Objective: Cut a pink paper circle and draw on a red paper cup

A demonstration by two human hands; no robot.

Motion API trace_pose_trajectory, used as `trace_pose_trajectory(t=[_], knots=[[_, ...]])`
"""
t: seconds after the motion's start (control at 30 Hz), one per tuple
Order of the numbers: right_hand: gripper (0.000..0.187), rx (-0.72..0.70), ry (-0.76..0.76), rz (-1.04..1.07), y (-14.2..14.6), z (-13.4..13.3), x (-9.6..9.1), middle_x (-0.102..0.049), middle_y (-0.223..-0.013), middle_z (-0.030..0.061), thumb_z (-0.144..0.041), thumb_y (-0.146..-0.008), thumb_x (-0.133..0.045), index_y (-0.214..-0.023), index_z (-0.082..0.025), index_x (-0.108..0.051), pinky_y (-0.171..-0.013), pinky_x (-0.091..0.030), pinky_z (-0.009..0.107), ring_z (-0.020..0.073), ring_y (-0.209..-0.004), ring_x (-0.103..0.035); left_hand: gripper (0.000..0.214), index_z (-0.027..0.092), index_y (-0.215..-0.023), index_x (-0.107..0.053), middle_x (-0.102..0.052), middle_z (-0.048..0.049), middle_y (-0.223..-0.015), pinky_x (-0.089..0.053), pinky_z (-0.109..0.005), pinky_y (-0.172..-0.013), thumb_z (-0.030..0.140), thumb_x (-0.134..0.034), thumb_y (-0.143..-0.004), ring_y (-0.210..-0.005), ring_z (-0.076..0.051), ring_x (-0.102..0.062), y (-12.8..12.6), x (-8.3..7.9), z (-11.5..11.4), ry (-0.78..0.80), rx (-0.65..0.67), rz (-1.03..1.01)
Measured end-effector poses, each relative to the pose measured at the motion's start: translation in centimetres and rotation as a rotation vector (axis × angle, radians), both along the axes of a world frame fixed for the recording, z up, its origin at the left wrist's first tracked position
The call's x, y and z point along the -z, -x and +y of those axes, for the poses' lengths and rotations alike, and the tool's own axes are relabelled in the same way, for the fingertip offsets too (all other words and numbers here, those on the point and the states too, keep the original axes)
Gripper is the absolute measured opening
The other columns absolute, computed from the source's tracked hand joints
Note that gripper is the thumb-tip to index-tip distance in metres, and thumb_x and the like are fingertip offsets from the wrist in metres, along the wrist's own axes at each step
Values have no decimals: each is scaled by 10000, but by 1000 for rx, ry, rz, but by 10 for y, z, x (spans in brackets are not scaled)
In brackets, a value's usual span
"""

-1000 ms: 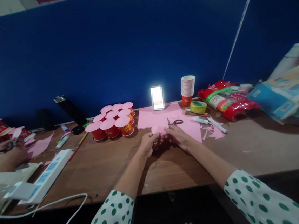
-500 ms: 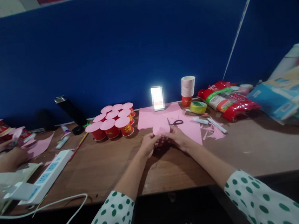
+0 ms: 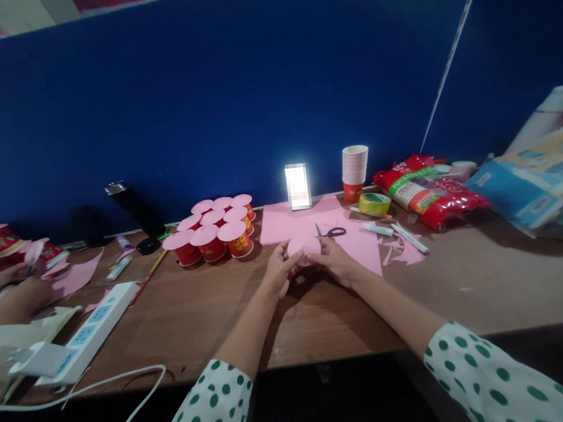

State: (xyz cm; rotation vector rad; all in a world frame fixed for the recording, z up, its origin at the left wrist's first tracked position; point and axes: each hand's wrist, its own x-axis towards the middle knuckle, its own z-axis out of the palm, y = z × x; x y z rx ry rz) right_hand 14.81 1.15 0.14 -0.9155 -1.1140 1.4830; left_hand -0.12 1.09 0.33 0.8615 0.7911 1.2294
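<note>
A round pink paper disc (image 3: pixel 305 246) is held between my two hands, just above the near edge of the pink paper sheets. My left hand (image 3: pixel 283 268) grips its left side, thumb on top. On the right side my right hand (image 3: pixel 332 259) holds it the same way. Whatever lies under the disc is hidden by my fingers. Scissors (image 3: pixel 332 230) with dark handles rest on the pink sheets (image 3: pixel 359 248) just beyond my right hand. To the left stand several red paper cups (image 3: pixel 211 245), each topped with a pink disc (image 3: pixel 205 233).
A cup stack (image 3: pixel 356 172), yellow tape roll (image 3: pixel 374 203), white pens (image 3: pixel 410 237) and red packet (image 3: pixel 429 190) lie right. A lit phone (image 3: pixel 298 187) stands behind. Left are a power strip (image 3: pixel 91 332), black flask (image 3: pixel 134 208) and another person's hands (image 3: pixel 18 296) with scissors.
My fingers have shifted on the pink disc, with my thumbs now over its near edge and my left hand slightly higher. The view has moved slightly.
</note>
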Motion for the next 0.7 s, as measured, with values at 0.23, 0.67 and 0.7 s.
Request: trace_pose_trajectory(t=[0.23, 0.67, 0.7], knots=[[504, -43, -11, -52, 1, -6, -4, -685, -773, -3, -197, -545, -808, -1006, -182, -605, -484, -420, 185, 119, -621, -590, 736, 163, -1176, -465, -678, -37, -883, -538, -235, -612, 197, -849, -549, -677, -129, -645, 0, -3, 0, 28, 19, -7], [497, -27, -9, -45, -1, -3, 1, -667, -810, 1, -264, -587, -797, -1038, -196, -600, -465, -418, 186, 123, -630, -588, 639, 200, -1174, -505, -653, -13, -935, -497, -164, -550, 234, -815, -616, -650, -74, -617, 3, 5, 3, 51, -3, -27], [495, -32, -5, -44, -1, -3, 1, -667, -816, 4, -271, -594, -793, -1044, -197, -600, -464, -421, 187, 125, -633, -591, 649, 196, -1178, -501, -655, -12, -920, -502, -167, -559, 222, -817, -612, -653, -78, -619, 3, 5, 4, 48, -4, -32]])
